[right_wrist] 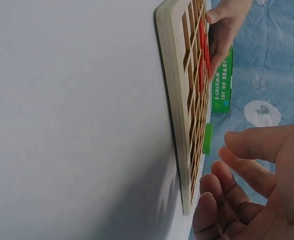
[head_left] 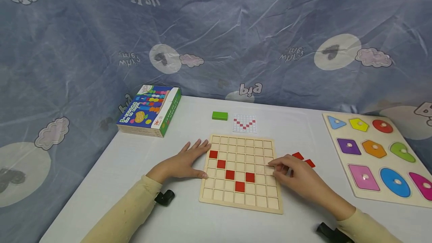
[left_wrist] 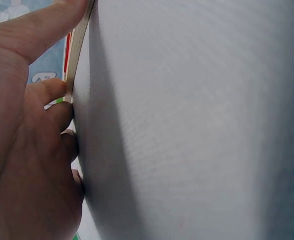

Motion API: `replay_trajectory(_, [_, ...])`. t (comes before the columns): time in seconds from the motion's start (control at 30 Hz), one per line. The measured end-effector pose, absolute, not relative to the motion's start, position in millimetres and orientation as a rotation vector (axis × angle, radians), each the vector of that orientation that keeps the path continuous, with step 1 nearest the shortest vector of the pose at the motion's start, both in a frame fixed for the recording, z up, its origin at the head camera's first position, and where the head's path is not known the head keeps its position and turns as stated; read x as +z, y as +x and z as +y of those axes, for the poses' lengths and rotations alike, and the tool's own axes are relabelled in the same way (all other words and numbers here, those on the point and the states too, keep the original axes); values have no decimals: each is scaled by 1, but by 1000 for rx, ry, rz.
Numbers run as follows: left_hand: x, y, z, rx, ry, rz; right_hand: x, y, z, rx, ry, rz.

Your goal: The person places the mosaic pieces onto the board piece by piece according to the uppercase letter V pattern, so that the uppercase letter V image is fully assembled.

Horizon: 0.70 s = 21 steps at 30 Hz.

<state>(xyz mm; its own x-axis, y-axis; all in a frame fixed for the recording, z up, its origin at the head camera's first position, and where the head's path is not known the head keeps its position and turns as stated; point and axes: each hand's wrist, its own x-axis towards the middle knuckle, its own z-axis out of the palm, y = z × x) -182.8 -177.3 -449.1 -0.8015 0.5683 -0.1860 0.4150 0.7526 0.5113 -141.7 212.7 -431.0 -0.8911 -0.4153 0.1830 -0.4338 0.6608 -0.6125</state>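
A wooden grid board [head_left: 243, 206] lies on the white table, with several red square tiles [head_left: 240, 186] set in its cells in a slanting line, one [head_left: 250, 177] off to the right. My left hand [head_left: 183, 163] is spread at the board's left side, thumb and fingertips at its edge [left_wrist: 77, 55]. Over the board's right edge hovers my right hand [head_left: 298, 177], fingers loosely bent, thumb and forefinger apart; no tile shows between them in the right wrist view. Two loose red tiles [head_left: 298, 155] lie just beyond that hand, partly covered by it.
Behind the board lie a pattern card [head_left: 244, 123] with red squares in a V and a green block [head_left: 219, 116]. A blue and green box [head_left: 148, 110] stands at the back left. At right lies a knobbed shape puzzle [head_left: 381, 160]. A patterned cloth [head_left: 236, 40] hangs behind.
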Motion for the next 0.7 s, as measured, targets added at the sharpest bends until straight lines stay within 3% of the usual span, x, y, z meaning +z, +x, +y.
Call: replay_trajectory(0.7, [-451,-183,-179,658,775,2621,-439,-172,268,842,509,-2888])
